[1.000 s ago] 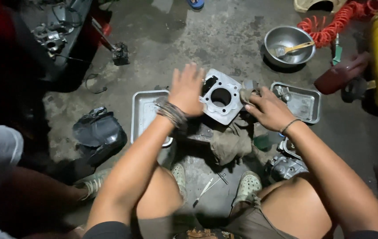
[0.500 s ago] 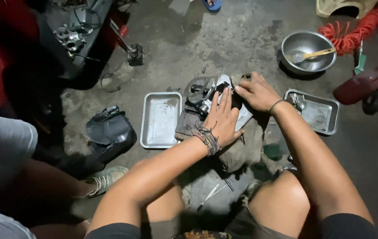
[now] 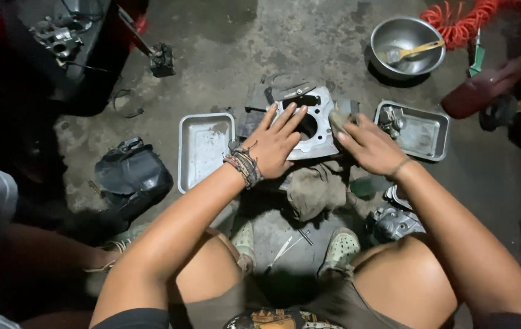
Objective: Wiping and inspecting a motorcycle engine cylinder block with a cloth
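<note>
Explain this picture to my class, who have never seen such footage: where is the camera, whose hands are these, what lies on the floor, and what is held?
The camera sits on a person's head, looking down at their own bare arms and knees above a concrete floor. The left hand presses flat on a square grey metal engine part with a round hole. The right hand grips a small dull pad against that part. Around it lie two rectangular metal trays, a round steel bowl holding a brush and a crumpled brown rag.

A repair workshop floor is shown.
Stained concrete (image 3: 260,42) is strewn with engine parts (image 3: 394,222), metal trays (image 3: 202,149) and a coiled air hose (image 3: 464,21).
</note>
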